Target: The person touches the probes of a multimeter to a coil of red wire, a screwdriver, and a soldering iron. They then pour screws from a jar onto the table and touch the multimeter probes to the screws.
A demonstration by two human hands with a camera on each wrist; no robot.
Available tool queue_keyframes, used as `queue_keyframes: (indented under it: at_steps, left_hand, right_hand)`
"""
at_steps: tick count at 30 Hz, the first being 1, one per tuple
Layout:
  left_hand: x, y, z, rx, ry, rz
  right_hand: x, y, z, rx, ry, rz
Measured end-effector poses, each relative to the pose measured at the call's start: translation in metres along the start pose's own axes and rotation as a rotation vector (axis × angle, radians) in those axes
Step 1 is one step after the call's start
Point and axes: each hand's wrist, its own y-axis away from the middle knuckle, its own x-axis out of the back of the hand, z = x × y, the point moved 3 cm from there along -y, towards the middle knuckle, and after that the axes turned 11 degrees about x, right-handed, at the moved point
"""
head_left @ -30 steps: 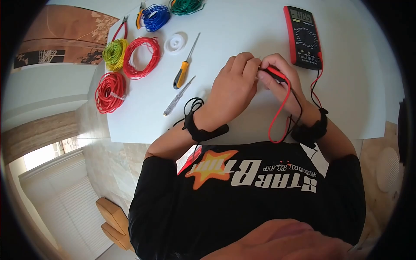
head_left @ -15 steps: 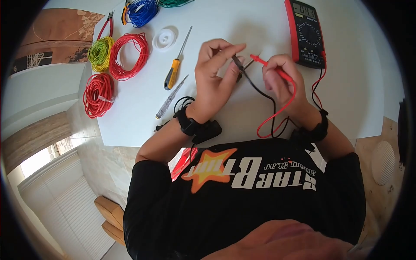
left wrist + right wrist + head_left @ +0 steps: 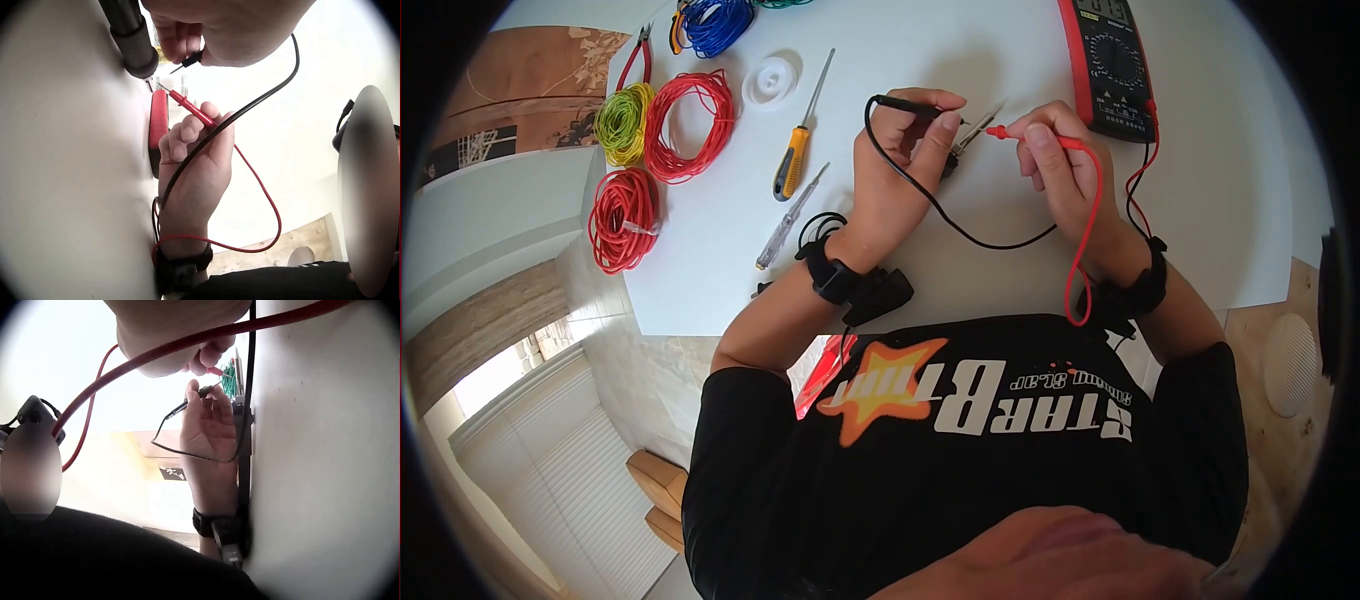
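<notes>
My left hand (image 3: 890, 165) pinches a black multimeter probe (image 3: 908, 105), its metal tip turned toward my right hand. Between the thumb and fingers of my right hand (image 3: 1068, 178) is a red probe (image 3: 1000, 132), pointing left. The two tips face each other, a short gap apart, in the left wrist view. Beneath them on the table lies a dark-handled tool (image 3: 131, 37) with a metal tip (image 3: 980, 127), like a soldering iron. Part of it is hidden by my left hand. A red-and-black multimeter (image 3: 1115, 65) lies beyond my right hand.
On the left of the white table (image 3: 700, 290) are red wire coils (image 3: 622, 215), a yellow-green coil (image 3: 622, 125) and a blue coil (image 3: 718, 28). A screwdriver (image 3: 792, 165), a clear-handled tester (image 3: 780, 238), a white spool (image 3: 770, 82) and red-handled cutters (image 3: 635, 60) lie nearby. Probe leads loop below my hands.
My hands were together at first and have moved apart. The black probe has gone from beside the red one into my left hand and turned its tip rightward. The multimeter reading differs.
</notes>
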Motion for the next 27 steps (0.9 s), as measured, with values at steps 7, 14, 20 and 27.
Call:
queue_keyframes:
  at_steps: [7, 14, 20, 27]
  left_hand:
    - [-0.008, 0.001, 0.002, -0.013, -0.086, -0.061]
    - [-0.008, -0.001, -0.001, -0.04, -0.132, -0.112]
    - [-0.008, -0.002, 0.001, -0.051, -0.186, -0.116]
    - [-0.007, -0.001, 0.002, -0.065, -0.148, -0.1]
  right_hand:
    - [0.001, 0.001, 0.007, 0.033, 0.083, 0.0]
    - [0.002, 0.003, 0.01, 0.081, 0.028, 0.014]
    - [0.001, 0.002, 0.01, 0.037, 0.04, 0.024]
    - [0.002, -0.002, -0.002, -0.012, 0.019, -0.013]
